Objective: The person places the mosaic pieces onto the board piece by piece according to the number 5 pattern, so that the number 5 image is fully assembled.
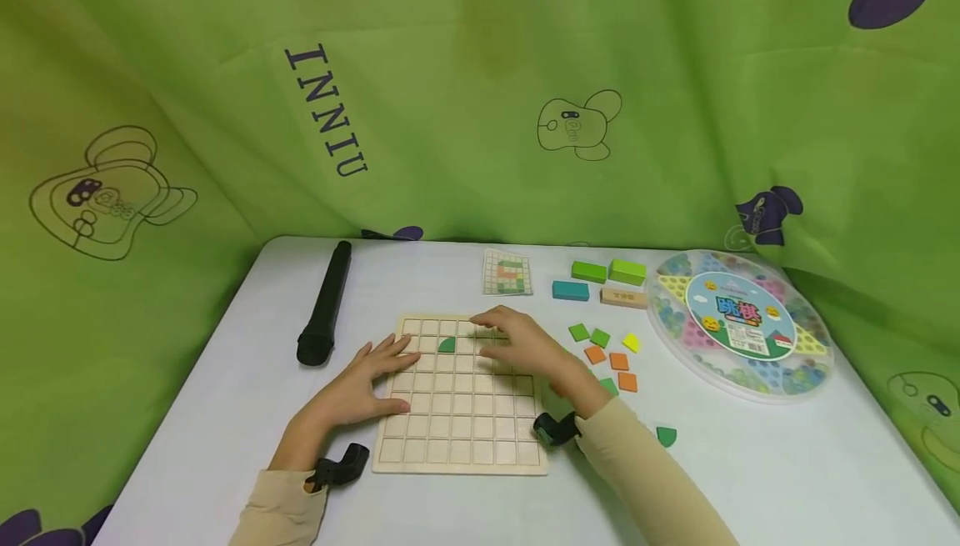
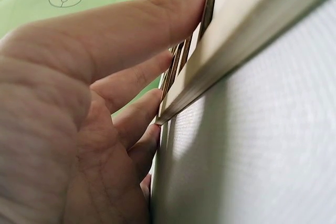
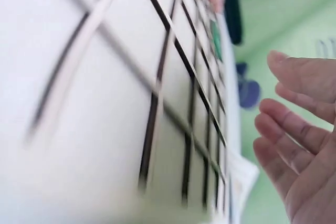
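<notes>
A square wooden grid board (image 1: 461, 450) lies on the white table. One dark green quarter-round tile (image 1: 447, 345) sits in a cell of its upper part. My left hand (image 1: 358, 389) rests on the board's left edge with fingers spread; in the left wrist view, the thumb (image 2: 152, 17) touches the board's rim (image 2: 210, 51). Over the board's upper right hovers my right hand (image 1: 522, 346), fingers loosely bent. In the right wrist view, nothing shows between the fingers of the right hand (image 3: 304, 145), which stand apart from the grid.
Right of the board lie several small tiles, including an orange tile (image 1: 618, 361), a yellow tile (image 1: 632, 343) and a green quarter-round (image 1: 666, 436). Behind are a pattern card (image 1: 507, 272), a blue block (image 1: 571, 290) and a round marble game box (image 1: 738, 325). A black microphone (image 1: 326, 304) lies left.
</notes>
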`<action>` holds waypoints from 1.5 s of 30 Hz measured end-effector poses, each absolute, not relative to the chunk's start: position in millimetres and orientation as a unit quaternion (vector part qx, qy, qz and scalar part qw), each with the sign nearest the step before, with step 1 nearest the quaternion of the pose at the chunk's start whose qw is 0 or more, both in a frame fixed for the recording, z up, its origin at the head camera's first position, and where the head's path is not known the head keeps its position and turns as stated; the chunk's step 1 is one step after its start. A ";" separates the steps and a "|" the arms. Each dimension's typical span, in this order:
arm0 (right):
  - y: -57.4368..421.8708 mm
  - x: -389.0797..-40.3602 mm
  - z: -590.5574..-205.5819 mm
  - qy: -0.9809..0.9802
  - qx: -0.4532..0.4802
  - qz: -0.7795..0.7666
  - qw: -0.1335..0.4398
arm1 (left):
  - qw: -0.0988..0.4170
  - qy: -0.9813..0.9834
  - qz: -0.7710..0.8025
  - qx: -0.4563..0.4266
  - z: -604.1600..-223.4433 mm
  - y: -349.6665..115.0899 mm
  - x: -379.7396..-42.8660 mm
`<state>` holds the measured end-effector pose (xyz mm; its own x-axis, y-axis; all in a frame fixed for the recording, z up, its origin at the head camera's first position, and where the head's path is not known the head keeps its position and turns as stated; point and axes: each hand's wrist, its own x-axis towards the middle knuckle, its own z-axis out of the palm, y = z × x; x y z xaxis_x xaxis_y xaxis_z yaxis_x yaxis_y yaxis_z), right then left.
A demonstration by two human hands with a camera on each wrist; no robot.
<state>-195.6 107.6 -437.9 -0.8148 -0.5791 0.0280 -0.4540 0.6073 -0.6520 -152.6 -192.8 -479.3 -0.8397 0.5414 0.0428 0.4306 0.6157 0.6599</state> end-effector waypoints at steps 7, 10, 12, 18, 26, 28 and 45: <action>180.1 -168.3 -440.2 0.905 -0.210 -0.368 0.041 | 0.081 0.897 0.340 0.270 -477.6 -193.4 -153.6; 209.3 -158.8 -442.9 0.913 -0.169 -0.369 0.024 | 0.080 0.896 0.342 0.270 -477.6 -193.4 -153.1; 226.2 -154.3 -445.0 0.919 -0.149 -0.365 0.016 | 0.080 0.895 0.345 0.271 -477.7 -193.6 -152.3; 253.4 -150.9 -452.5 0.922 -0.117 -0.367 0.035 | 0.078 0.896 0.344 0.270 -478.5 -195.8 -148.8; 253.2 -157.1 -467.8 0.943 -0.126 -0.308 0.016 | 0.082 0.897 0.343 0.266 -478.7 -196.5 -148.3; 253.9 -158.2 -468.2 0.947 -0.124 -0.295 0.005 | 0.083 0.898 0.341 0.267 -478.6 -195.0 -150.0; 186.0 -151.0 -437.3 0.899 -0.166 -0.405 -0.034 | 0.072 0.903 0.328 0.269 -475.4 -191.5 -151.5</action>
